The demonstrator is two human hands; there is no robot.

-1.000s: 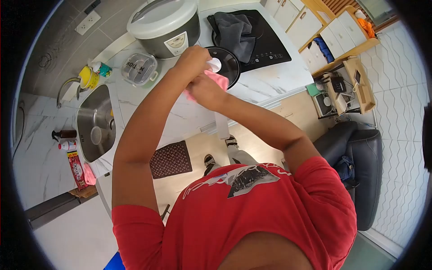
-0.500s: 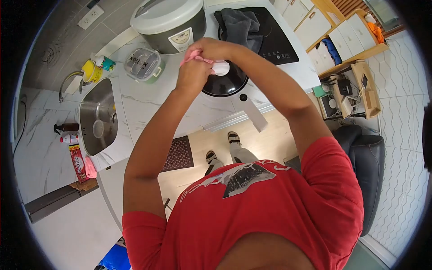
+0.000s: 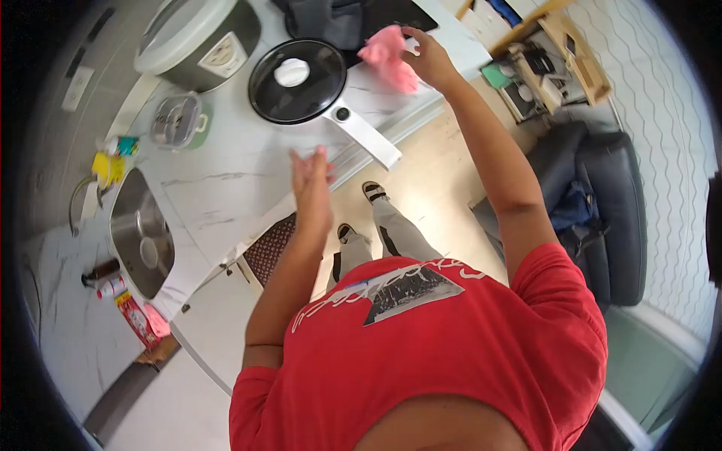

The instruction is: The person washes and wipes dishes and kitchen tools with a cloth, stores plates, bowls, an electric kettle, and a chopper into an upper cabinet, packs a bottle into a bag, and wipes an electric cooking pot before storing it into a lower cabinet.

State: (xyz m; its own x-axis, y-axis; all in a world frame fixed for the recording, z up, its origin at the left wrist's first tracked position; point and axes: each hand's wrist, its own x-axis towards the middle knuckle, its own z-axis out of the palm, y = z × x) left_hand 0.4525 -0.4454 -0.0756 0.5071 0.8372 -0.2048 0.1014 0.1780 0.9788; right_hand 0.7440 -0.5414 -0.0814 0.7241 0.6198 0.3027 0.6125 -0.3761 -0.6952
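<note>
My right hand [image 3: 430, 62] grips a pink cloth [image 3: 392, 62] at one end, and the rest of it hangs over the counter near the front edge. My left hand [image 3: 311, 180] is raised in front of the counter with its fingers apart, slightly blurred, holding nothing. Between and beyond the hands sits a pan with a white handle [image 3: 368, 140], which points toward me. Its dark lid [image 3: 320, 83] is on and carries a white knob [image 3: 292, 73].
Behind the pan, a dark grey towel [image 3: 325, 22] lies by the black cooktop [image 3: 402, 13]. Left of it stand a rice cooker [image 3: 218, 52] and a lidded green container [image 3: 180, 124]. A steel sink [image 3: 143, 252] is farther left; a black chair [image 3: 613, 203] stands at right.
My hands have parted from over the lid knob. The right hand has carried the pink cloth to the right, and the empty left hand has drawn back. The view has shifted too.
</note>
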